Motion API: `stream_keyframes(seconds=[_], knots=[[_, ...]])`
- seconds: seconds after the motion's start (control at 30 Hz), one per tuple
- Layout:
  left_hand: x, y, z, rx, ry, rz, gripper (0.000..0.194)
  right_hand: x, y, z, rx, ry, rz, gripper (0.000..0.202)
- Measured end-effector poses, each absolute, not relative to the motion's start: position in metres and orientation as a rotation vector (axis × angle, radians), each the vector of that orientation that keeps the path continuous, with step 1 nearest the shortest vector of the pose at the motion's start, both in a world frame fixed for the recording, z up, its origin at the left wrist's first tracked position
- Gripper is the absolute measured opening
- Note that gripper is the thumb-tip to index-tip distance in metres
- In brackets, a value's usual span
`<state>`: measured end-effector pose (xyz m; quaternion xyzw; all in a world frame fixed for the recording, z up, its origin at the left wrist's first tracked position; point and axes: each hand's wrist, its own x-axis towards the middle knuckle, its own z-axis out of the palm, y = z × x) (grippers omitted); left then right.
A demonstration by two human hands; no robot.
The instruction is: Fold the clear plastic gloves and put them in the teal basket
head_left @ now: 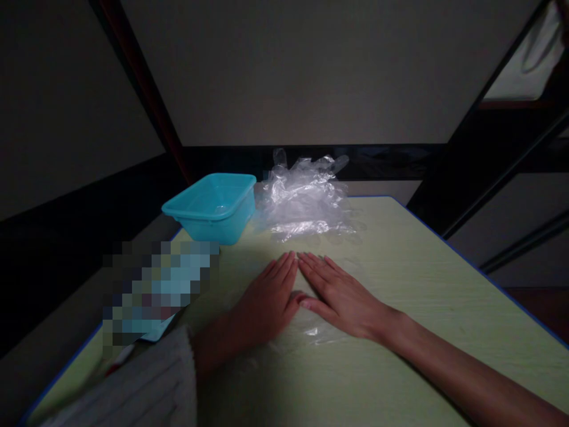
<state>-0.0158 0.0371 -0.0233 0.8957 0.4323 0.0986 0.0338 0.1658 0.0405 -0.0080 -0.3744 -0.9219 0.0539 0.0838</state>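
Both hands lie flat on a thin clear plastic glove or sheet [315, 333] spread on the table; its exact outline is hard to make out. My left hand [269, 296] rests palm down with its fingers stretched out. Beside it my right hand [340, 293] is also palm down, fingers extended. The fingertips nearly meet and the thumbs touch or almost touch. Beyond the hands sits a loose pile of clear plastic gloves [306, 198] at the table's far edge.
A turquoise plastic basin [207, 222] stands at the far left of the pale green table [435, 284], which has a blue edge. A pixelated light-blue item [173, 290] lies left of my left hand. A wall rises behind the table.
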Motion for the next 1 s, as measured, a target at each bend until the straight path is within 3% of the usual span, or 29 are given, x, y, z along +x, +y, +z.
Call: stream_keyframes(seconds=[0.57, 1.0], knots=[[-0.018, 0.036, -0.025, 2.819, 1.313, 0.302, 0.053, 0.190, 0.045, -0.017, -1.279, -2.723, 0.242, 0.083], [-0.019, 0.037, -0.023, 2.747, 1.306, 0.308, 0.055, 0.238, 0.066, -0.010, -1.186, -2.820, 0.489, 0.071]])
